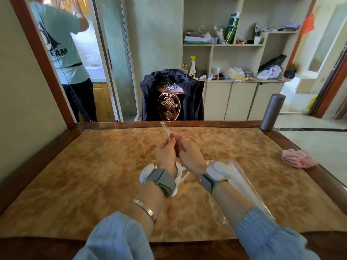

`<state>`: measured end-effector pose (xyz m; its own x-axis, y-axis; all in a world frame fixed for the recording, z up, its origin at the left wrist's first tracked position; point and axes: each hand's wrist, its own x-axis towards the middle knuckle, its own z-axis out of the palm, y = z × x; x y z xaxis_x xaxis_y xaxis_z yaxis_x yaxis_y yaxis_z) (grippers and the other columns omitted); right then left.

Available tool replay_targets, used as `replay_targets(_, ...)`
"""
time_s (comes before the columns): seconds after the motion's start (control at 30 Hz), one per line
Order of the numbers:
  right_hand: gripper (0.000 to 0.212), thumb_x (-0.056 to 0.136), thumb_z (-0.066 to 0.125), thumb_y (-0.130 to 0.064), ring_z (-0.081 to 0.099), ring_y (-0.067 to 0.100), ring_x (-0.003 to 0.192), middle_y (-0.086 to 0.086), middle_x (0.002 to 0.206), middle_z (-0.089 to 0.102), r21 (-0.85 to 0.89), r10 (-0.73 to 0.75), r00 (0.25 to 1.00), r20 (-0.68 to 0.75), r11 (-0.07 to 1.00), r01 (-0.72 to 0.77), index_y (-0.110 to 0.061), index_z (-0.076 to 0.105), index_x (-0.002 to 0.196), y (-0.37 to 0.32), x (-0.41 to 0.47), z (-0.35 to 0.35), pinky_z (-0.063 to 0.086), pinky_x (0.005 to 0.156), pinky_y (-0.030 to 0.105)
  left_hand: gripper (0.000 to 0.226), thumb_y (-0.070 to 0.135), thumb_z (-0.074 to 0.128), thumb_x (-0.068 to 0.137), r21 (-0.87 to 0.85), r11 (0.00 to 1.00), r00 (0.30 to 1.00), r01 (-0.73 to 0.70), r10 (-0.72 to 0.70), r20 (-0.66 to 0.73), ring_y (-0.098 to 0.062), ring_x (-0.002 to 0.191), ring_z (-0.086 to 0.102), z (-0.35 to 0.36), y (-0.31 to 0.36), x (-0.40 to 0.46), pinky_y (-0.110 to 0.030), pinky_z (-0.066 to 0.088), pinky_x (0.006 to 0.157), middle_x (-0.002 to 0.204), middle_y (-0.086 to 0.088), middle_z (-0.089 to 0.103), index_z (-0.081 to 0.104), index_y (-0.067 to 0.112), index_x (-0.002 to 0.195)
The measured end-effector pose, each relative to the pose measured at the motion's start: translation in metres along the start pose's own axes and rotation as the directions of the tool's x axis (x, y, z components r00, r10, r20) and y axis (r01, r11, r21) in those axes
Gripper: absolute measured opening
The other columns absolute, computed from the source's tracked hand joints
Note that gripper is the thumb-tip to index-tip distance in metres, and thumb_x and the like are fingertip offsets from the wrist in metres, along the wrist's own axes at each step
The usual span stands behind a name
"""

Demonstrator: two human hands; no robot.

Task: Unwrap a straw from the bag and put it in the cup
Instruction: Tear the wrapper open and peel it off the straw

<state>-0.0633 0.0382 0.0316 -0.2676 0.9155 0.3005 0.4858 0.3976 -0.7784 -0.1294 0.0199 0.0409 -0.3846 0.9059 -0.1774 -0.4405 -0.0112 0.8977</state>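
Both hands meet above the middle of the table. My left hand pinches a clear wrapped straw that sticks up and away from the fingertips. My right hand grips the same straw lower down, close against the left hand. A clear plastic bag lies flat on the table under and to the right of my right forearm. A white cup lies mostly hidden behind my left wrist.
The table has a marbled orange top and a raised dark wooden rim. A grey flask stands at the far right corner, a pink cloth lies at the right edge. A jacket-draped chair faces me; a person stands in the doorway at left.
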Motion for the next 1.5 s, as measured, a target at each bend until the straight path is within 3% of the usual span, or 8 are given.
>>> replay_targets(0.17,0.031,0.099,0.035,-0.010,0.059,0.015,0.085,0.006,0.095,0.064,0.015,-0.031,0.999,-0.041,0.999,0.032,-0.001,0.060,0.115,0.028,-0.025,0.018,0.040,0.066,0.010,0.020,0.018,0.051,0.096,-0.002,0.999,0.990,0.033,-0.033,0.139,-0.009,0.077,0.060,-0.018,-0.033,0.001,-0.022,0.050,0.074,0.080,0.001,0.065,0.068,0.010,0.092)
replay_targets(0.3,0.036,0.098,0.034,-0.006,0.044,-0.002,0.055,-0.012,0.064,0.047,-0.017,-0.113,0.992,-0.059,0.994,0.112,-0.023,0.049,0.071,0.027,-0.052,0.020,0.037,0.050,0.004,0.025,0.024,0.045,0.099,0.077,0.990,0.985,-0.115,0.104,0.138,-0.002,0.054,0.056,-0.032,-0.042,-0.006,-0.013,0.044,0.052,0.048,0.011,0.064,0.061,0.019,0.081)
replay_targets(0.47,0.036,0.101,0.029,-0.021,0.044,0.000,0.028,-0.002,0.058,0.052,0.048,-0.035,0.998,0.056,0.998,0.032,-0.017,0.056,0.078,0.016,-0.096,0.029,0.030,0.032,0.007,0.036,0.021,0.035,0.102,-0.080,0.979,0.978,-0.188,0.194,0.072,0.003,0.036,0.058,-0.050,-0.030,-0.030,-0.013,0.045,0.040,0.035,0.013,0.061,0.053,0.018,0.071)
replay_targets(0.67,0.047,0.101,0.029,-0.019,0.039,0.003,0.055,-0.010,0.061,0.043,-0.087,-0.054,0.997,0.048,0.995,0.058,-0.024,0.046,0.058,-0.009,-0.115,0.030,0.030,0.053,0.018,0.038,0.025,0.033,0.102,-0.283,0.936,0.977,-0.209,0.214,-0.014,-0.008,0.035,0.048,-0.063,-0.027,-0.048,-0.013,0.040,0.035,0.043,0.003,0.048,0.047,0.015,0.069)
replay_targets(1.0,0.038,0.098,0.030,-0.009,0.039,0.013,0.053,0.005,0.059,0.046,-0.106,-0.080,0.996,0.029,0.991,0.082,-0.002,0.046,0.065,-0.021,-0.129,0.041,0.032,0.059,0.028,0.040,0.021,0.029,0.102,-0.269,0.925,0.960,-0.270,0.280,-0.001,-0.005,0.033,0.035,-0.069,-0.032,-0.067,-0.016,0.035,0.038,0.038,0.010,0.039,0.039,0.018,0.064)
replay_targets(1.17,0.034,0.100,0.031,-0.017,0.061,0.026,0.098,0.014,0.103,0.067,-0.016,-0.116,0.993,-0.002,0.993,0.116,-0.003,0.061,0.110,-0.022,-0.114,0.046,0.045,0.089,0.037,0.038,0.020,0.027,0.103,-0.314,0.910,0.951,-0.271,0.303,0.057,-0.006,0.029,0.041,-0.066,-0.029,-0.068,-0.018,0.036,0.033,0.034,0.010,0.038,0.040,0.014,0.068)
replay_targets(1.33,0.029,0.101,0.032,-0.017,0.051,0.002,0.062,-0.006,0.071,0.056,0.142,-0.129,0.991,-0.019,0.981,0.130,-0.007,0.056,0.112,-0.023,-0.109,0.046,0.039,0.064,0.019,0.038,0.023,0.031,0.103,-0.142,0.950,0.954,-0.277,0.289,0.076,-0.006,0.037,0.052,-0.067,-0.021,-0.066,-0.019,0.040,0.042,0.053,0.000,0.045,0.050,0.017,0.070)
replay_targets(1.5,0.041,0.102,0.029,-0.026,0.040,0.002,0.040,-0.003,0.056,0.044,0.080,-0.105,0.994,0.023,0.991,0.103,-0.020,0.051,0.068,-0.022,-0.107,0.043,0.029,0.042,0.010,0.031,0.027,0.031,0.102,-0.102,0.948,0.952,-0.302,0.305,0.024,0.000,0.030,0.051,-0.077,-0.008,-0.056,-0.018,0.038,0.040,0.056,0.003,0.056,0.052,0.019,0.080)
